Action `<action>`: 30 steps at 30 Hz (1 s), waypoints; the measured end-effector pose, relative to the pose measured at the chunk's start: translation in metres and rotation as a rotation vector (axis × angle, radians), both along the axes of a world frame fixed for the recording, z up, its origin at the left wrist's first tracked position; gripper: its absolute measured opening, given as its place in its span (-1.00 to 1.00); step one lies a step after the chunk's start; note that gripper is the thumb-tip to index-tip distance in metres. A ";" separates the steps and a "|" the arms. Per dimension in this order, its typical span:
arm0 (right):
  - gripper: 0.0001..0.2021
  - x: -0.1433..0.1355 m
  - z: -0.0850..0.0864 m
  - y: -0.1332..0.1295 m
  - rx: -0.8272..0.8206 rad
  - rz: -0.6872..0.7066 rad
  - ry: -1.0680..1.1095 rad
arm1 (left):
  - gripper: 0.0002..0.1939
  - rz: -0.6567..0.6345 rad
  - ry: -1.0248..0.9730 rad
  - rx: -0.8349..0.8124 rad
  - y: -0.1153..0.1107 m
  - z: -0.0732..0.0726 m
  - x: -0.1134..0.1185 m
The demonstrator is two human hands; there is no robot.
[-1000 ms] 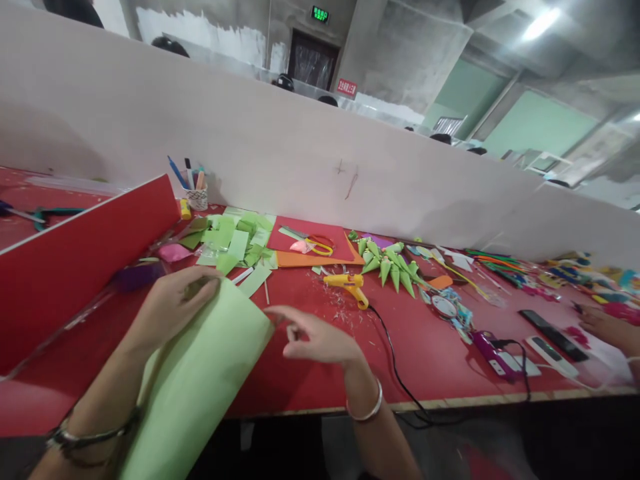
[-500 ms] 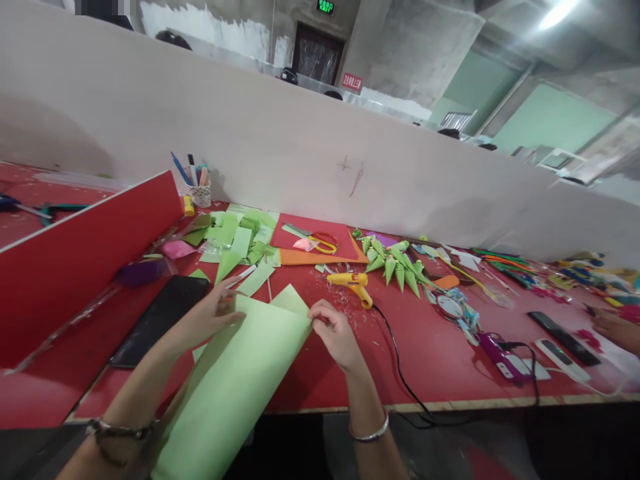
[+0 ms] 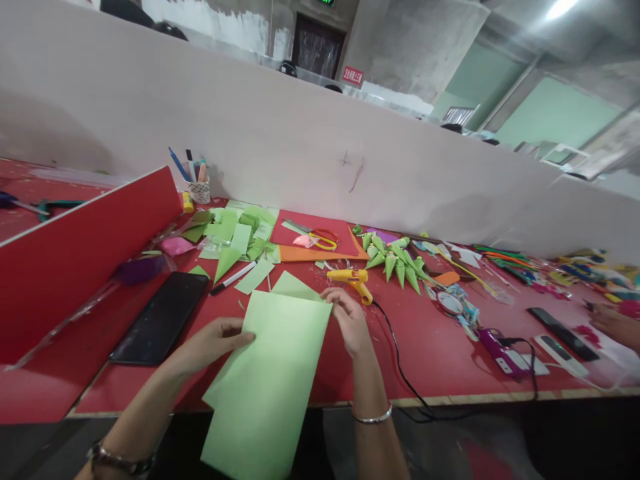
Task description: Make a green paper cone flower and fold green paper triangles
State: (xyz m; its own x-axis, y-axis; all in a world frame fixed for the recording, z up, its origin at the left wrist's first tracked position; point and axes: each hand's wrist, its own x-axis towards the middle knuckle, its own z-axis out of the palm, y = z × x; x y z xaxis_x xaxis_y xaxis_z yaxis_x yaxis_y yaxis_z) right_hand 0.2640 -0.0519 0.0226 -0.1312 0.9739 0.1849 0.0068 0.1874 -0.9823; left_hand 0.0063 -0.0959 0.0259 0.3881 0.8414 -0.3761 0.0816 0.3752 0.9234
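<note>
A patterned pen cup (image 3: pixel 199 191) stands against the white partition (image 3: pixel 290 133). Just left of the cup is a small yellow bottle (image 3: pixel 187 202); farther left and nearer the camera, a red board (image 3: pixel 95 260) leans up. Nearer than the cup lie a pink packet (image 3: pixel 177 246), a purple packet (image 3: pixel 143 271) and a black device (image 3: pixel 160 320), probably a tablet or large phone. Well right of it are a purple power adapter (image 3: pixel 500 353), a white power strip (image 3: pixel 561 357) and a slim black phone (image 3: pixel 563 333). Beyond the cup, a red sign (image 3: pixel 353 76) shows on the wall.

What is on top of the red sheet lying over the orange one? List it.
Scissors, a small pink piece and a pale green strip lie on the red sheet. Whatever they cover cannot be seen.
</note>
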 end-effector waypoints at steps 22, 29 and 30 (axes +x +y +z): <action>-0.64 -0.059 -0.021 -0.032 -0.429 -0.087 0.385 | -0.49 0.183 0.128 0.113 -0.006 -0.003 0.003; -0.64 -0.059 -0.021 -0.039 -0.454 -0.152 0.390 | -0.45 -0.025 0.108 -0.034 -0.012 -0.012 0.006; -0.63 -0.059 -0.021 -0.039 -0.459 -0.154 0.387 | -0.46 -0.035 0.098 -0.038 -0.012 -0.012 0.006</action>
State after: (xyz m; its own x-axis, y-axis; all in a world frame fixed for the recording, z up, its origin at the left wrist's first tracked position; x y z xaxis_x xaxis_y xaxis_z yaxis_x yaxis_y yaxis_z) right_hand 0.2055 -0.0908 0.0016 0.0103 0.9678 -0.2514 -0.3724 -0.2296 -0.8992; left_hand 0.0119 -0.1076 0.0136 0.3767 0.8125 -0.4449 0.1846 0.4048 0.8956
